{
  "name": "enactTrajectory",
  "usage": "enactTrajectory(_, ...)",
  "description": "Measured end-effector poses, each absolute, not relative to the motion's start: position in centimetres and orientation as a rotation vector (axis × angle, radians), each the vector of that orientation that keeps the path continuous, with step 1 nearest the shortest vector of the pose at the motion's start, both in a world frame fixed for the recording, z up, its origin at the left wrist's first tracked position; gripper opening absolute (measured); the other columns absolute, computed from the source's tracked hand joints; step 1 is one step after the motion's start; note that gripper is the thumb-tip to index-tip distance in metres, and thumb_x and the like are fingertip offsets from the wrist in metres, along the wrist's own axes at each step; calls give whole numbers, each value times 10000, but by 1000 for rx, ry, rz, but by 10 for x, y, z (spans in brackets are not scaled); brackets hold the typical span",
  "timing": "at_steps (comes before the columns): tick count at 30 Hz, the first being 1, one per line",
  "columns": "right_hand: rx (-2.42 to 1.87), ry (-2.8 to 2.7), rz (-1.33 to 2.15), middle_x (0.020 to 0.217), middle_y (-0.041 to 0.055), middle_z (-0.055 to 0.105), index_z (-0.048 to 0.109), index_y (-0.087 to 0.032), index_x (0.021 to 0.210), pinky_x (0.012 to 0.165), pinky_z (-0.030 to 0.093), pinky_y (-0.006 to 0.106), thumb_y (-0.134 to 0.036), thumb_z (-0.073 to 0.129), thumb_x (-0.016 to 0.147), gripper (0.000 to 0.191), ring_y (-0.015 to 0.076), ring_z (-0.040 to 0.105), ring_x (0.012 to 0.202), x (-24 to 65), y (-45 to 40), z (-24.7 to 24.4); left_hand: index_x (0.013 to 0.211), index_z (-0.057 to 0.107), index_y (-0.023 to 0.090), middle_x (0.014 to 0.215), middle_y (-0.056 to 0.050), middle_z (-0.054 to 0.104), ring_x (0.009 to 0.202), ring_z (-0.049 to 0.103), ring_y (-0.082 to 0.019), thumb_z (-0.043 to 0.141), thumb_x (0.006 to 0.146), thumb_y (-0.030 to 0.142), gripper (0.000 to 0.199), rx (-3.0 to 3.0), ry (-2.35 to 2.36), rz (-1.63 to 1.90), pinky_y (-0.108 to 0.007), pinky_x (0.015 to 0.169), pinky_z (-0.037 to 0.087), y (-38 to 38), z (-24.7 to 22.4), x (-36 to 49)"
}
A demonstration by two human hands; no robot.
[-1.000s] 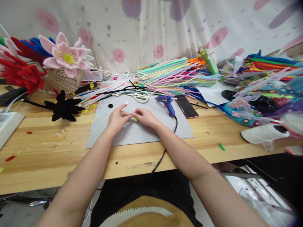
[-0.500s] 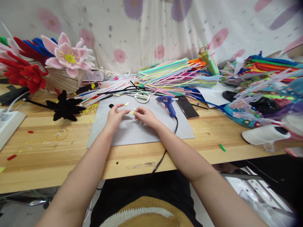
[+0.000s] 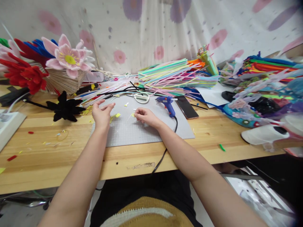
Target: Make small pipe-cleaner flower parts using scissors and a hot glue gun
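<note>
My left hand (image 3: 102, 114) is over the left part of the grey cutting mat (image 3: 127, 135), fingers stretched and apart, with nothing visible in them. Just right of it is a small yellow scrap (image 3: 117, 115). My right hand (image 3: 147, 117) pinches a small yellow piece (image 3: 133, 115) with a thin whitish strand hanging from it; the fingers partly hide it. Behind the hands, another small white-and-yellow piece (image 3: 126, 104) lies on the mat. Scissors with pale handles (image 3: 142, 98) rest at the mat's far edge. A blue glue gun (image 3: 167, 104) lies to the right of my right hand.
A phone (image 3: 187, 107) lies by the mat's right edge. Bundles of pastel pipe cleaners (image 3: 165, 74) fill the back. A black fuzzy flower (image 3: 63, 107) and a pink one (image 3: 68, 57) stand left. A white bottle-like object (image 3: 265, 135) lies right. The glue gun's cord (image 3: 163, 156) crosses the table edge.
My left hand has moved left, away from my right hand, and its fingers have spread. The yellow scrap beside it now shows. My right hand stays nearly in place, still pinching.
</note>
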State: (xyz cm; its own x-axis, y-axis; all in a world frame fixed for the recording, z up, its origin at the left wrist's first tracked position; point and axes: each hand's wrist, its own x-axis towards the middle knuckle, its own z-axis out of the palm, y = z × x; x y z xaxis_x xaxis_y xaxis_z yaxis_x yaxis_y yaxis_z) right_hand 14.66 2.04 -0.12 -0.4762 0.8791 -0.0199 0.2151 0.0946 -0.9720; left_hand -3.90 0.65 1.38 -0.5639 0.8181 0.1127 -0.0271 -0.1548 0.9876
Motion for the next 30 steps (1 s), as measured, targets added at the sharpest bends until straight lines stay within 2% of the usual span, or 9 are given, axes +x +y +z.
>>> enactTrajectory(3, -1056, -1770, 1427, 557, -59, 466, 486, -171, 705, 427, 306, 171, -269, 518, 754, 114, 46, 384, 459, 148, 20, 0, 1016, 471, 192, 695, 15, 648, 708, 638, -141, 766, 545, 230, 557, 1013, 1548, 1688, -312, 786, 477, 4, 12, -35)
enactTrajectory(7, -1012, -1793, 1461, 556, -62, 452, 488, -170, 709, 437, 305, 174, -298, 520, 748, 138, 48, 383, 469, 150, 17, 4, 1047, 539, 170, 735, -29, 690, 699, 646, -160, 771, 531, 279, 576, 1187, 1386, 1273, -314, 755, 472, 0, 6, -21)
enactTrajectory(10, -995, -1820, 1474, 556, -62, 448, 490, -168, 711, 445, 304, 177, -329, 527, 744, 168, 50, 387, 477, 151, 15, 7, 1069, 581, 148, 710, -40, 700, 664, 641, -165, 781, 508, 297, 614, 1189, 1287, 1112, -321, 748, 466, -4, 5, -15)
enactTrajectory(16, -1009, -1840, 1463, 530, -67, 442, 489, -163, 691, 444, 277, 185, -323, 535, 732, 171, 49, 371, 460, 150, 15, 6, 1060, 602, 145, 611, -22, 679, 608, 629, -167, 800, 459, 267, 645, 1134, 1329, 1140, -320, 726, 453, -6, 6, -13)
enactTrajectory(21, -1039, -1803, 1467, 528, -68, 447, 495, -164, 699, 440, 270, 180, -306, 527, 736, 150, 48, 370, 456, 150, 16, 5, 1004, 544, 157, 585, 2, 657, 584, 625, -167, 796, 433, 237, 629, 1037, 1386, 1194, -311, 682, 448, -7, 6, -8)
enactTrajectory(30, -981, -1597, 1480, 622, -50, 489, 476, -180, 745, 469, 356, 178, -313, 539, 741, 147, 57, 428, 522, 143, 17, 1, 872, 447, 186, 558, 57, 578, 596, 597, -147, 791, 434, 241, 560, 836, 1438, 1332, -304, 677, 424, -4, 4, -2)
